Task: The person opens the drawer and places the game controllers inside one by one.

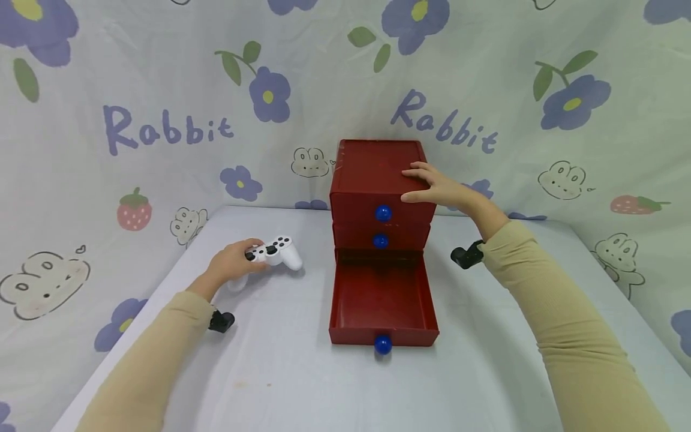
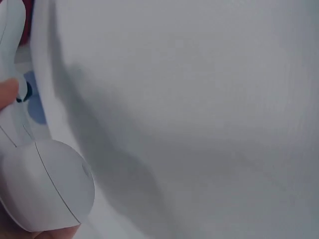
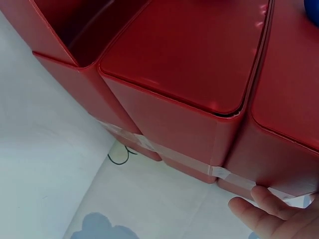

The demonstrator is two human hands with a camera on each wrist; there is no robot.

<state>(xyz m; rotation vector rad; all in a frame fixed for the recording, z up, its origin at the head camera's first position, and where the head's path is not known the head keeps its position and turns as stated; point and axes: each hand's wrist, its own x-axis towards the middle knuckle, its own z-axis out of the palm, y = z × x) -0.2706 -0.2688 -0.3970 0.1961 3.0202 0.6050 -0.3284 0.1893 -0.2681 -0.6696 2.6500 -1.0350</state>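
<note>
My left hand grips a white game controller above the left side of the table, fingers and thumb around one end. A rounded controller grip fills the lower left of the left wrist view. My right hand lies over the top right edge of a red drawer unit, fingers spread and pointing left. In the right wrist view its fingers show beside the unit's side wall. The unit's bottom drawer is pulled out and bare inside; the two upper drawers are closed.
Blue round knobs mark each drawer: top knob, middle knob and bottom knob. The unit stands on a white table near its back edge. Behind hangs a patterned cloth. Clear tape runs around the unit.
</note>
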